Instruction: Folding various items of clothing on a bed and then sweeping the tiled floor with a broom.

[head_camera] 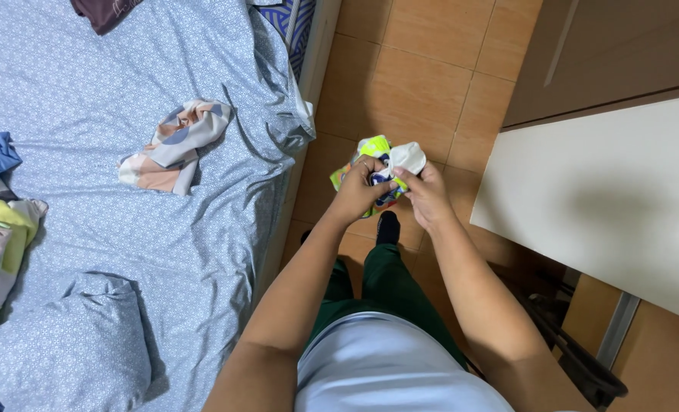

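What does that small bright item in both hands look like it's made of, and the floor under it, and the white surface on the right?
Small bright item: soft printed fabric, probably cotton; it bunches between left hand and right hand, white inner side showing. Floor: orange ceramic-looking tiles, slight sheen, grout lines. White surface: smooth, matte, hard; laminate or painted board, cannot tell which.

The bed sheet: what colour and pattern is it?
The bed sheet is light blue with a fine white repeating print, seen in the head view.

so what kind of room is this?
Likely a bedroom at home: a bed with a blue patterned sheet, loose clothes on it, tiled floor. Both hands hold a small colourful garment.
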